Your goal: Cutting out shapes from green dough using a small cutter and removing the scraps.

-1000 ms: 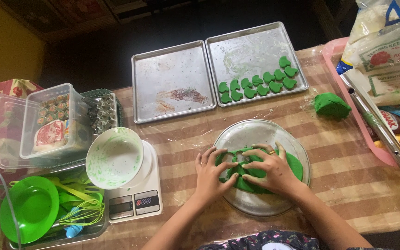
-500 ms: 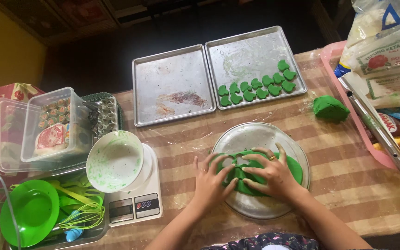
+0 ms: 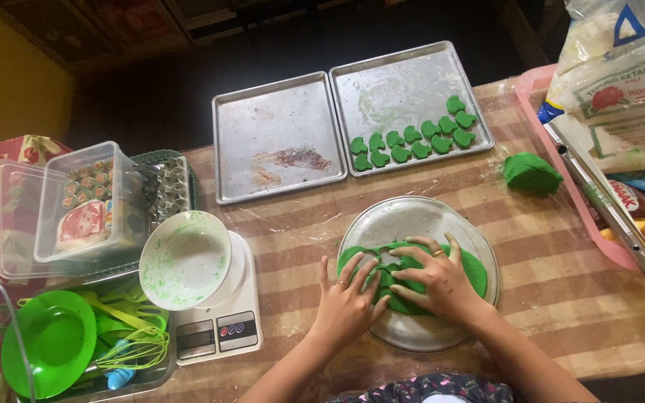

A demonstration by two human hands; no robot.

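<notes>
A flat sheet of green dough (image 3: 466, 267) lies on a round glass plate (image 3: 412, 218) near the table's front edge. My left hand (image 3: 346, 294) and my right hand (image 3: 436, 280) both rest on the dough with fingers spread, pressing at a small cutter between them that is mostly hidden. Several cut green dough shapes (image 3: 412, 137) sit in rows on the right metal baking tray (image 3: 404, 88). The left baking tray (image 3: 278, 134) holds only smears. A lump of green dough (image 3: 530, 173) lies on the table to the right.
A white bowl (image 3: 185, 258) smeared green stands on a kitchen scale (image 3: 218, 333). Green plastic plates and a whisk (image 3: 76, 345) fill a tray at the left. Clear plastic boxes (image 3: 76, 206) stand behind it. A pink tray with flour bags (image 3: 621, 104) is at the right.
Both hands stay on the dough sheet; their fingers have shifted slightly around the cutter. The camera view has drifted a little.
</notes>
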